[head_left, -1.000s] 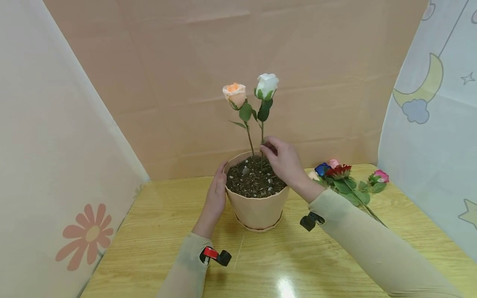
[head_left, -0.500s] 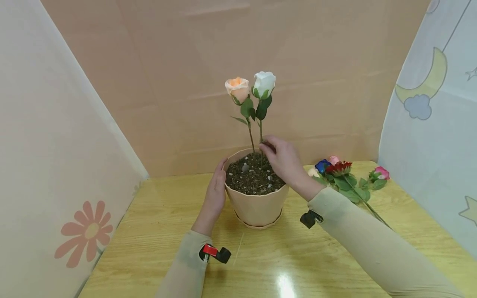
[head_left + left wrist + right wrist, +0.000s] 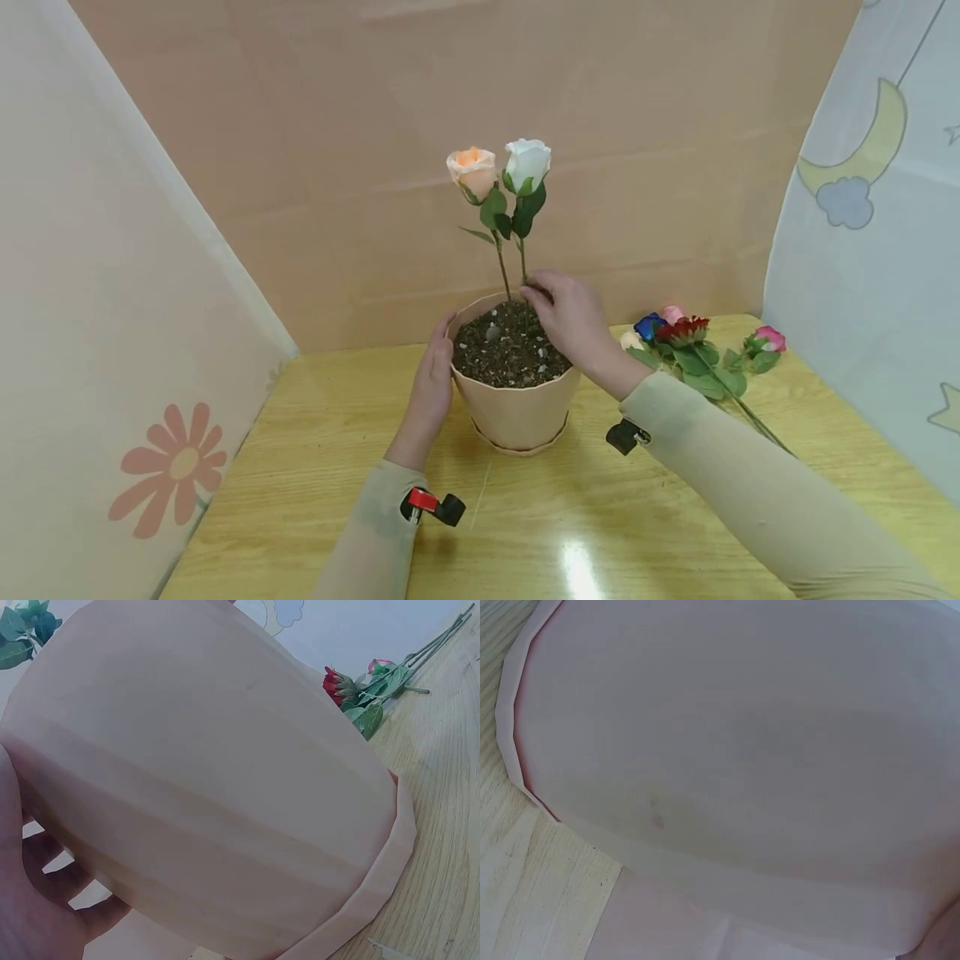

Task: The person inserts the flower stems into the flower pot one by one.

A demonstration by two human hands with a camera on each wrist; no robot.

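A beige flower pot (image 3: 517,417) filled with dark soil (image 3: 506,350) stands on a matching saucer (image 3: 525,451). My left hand (image 3: 432,375) rests against the pot's left side; in the left wrist view its fingers (image 3: 64,881) lie spread along the wall. My right hand (image 3: 573,321) pinches the stem of a white rose (image 3: 528,167) low down, just above the soil. Fingers hide part of that stem. Beside it, a peach rose (image 3: 472,173) stands upright in the soil, untouched. The right wrist view is mostly filled by the pot wall (image 3: 727,750).
Several loose flowers lie at the table's back right, among them a dark red flower (image 3: 682,331), a blue rose (image 3: 648,326) and a pink rose (image 3: 770,338). Behind the wooden table (image 3: 315,467) hangs a peach cloth (image 3: 337,167); patterned sheets flank both sides.
The white rose's head has shifted slightly left, nearer the peach rose, while my right hand keeps its pinch. The whole view has tilted a little; my left hand stays against the pot.
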